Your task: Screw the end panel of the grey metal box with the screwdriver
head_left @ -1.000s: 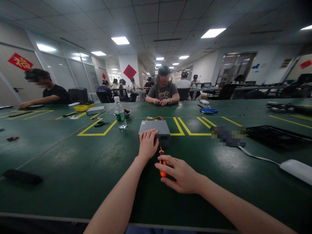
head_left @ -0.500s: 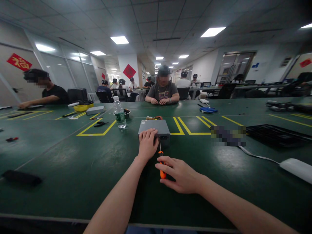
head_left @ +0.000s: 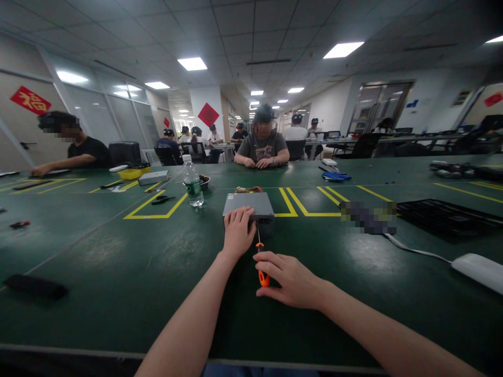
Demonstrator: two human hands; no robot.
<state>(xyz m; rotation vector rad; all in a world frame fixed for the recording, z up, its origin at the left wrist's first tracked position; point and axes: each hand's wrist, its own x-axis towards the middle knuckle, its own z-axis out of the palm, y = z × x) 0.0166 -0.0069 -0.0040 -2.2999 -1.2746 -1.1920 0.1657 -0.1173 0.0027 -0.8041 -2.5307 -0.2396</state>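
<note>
A grey metal computer power supply (head_left: 251,201) stands on the green table in front of me, its cable bundle (head_left: 249,190) at the far side. My left hand (head_left: 238,230) grips its near left part, fingers over the top and thumb at the front face. An orange and black screwdriver (head_left: 263,277) points away from me, its thin shaft reaching the front face below the socket. Around its handle are the fingers and thumb of my right hand (head_left: 293,280). Where the tip meets the case is too small to make out.
Left of the power supply stand a water bottle (head_left: 192,183) and a small bowl (head_left: 204,182). A black tray-like part (head_left: 448,215) and a white power strip (head_left: 477,272) with a cord lie right. A black block (head_left: 35,286) lies near left. Across the table sits a person (head_left: 263,141).
My right hand's fingers have shifted slightly on the screwdriver handle, which looks a little turned. The left hand and power supply stay in place.
</note>
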